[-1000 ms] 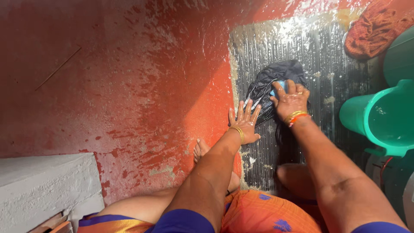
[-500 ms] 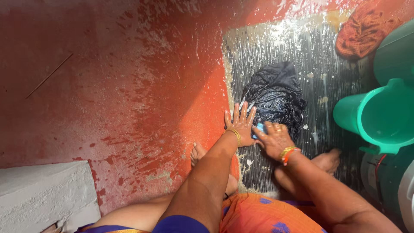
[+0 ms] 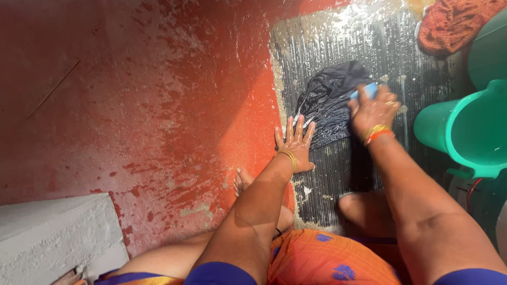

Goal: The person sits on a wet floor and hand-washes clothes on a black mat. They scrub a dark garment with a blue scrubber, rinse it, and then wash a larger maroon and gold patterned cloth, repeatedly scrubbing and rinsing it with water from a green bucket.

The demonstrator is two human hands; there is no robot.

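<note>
The wet black cloth garment (image 3: pixel 330 103) lies crumpled on the dark ribbed washing slab (image 3: pixel 338 42), its bulk running from the near-left corner up toward the far right. The left hand (image 3: pixel 296 143) is planted flat at the garment's near-left edge, fingers (image 3: pixel 289 128) spread wide and straight, pinning the hem against the slab and gripping nothing. The right hand (image 3: pixel 374 110) sits at the garment's far-right end, fingers curled down over a small blue bar, probably soap (image 3: pixel 368 91) (only a corner of it peeks out past the knuckles), pressing it onto the cloth. So the two hands bracket the garment along its long axis: left hand nearer the body, right hand farther out, with the cloth stretched between them. The garment lies to the left of and below the right hand's fingers, back toward the person. Beside the right wrist, well to the right, stands a green plastic bucket (image 3: pixel 465 132); an orange rumpled cloth (image 3: pixel 454 24) rests at the slab's far-right corner. The red painted floor (image 3: pixel 158 105) is wet and splashed on the left.
</note>
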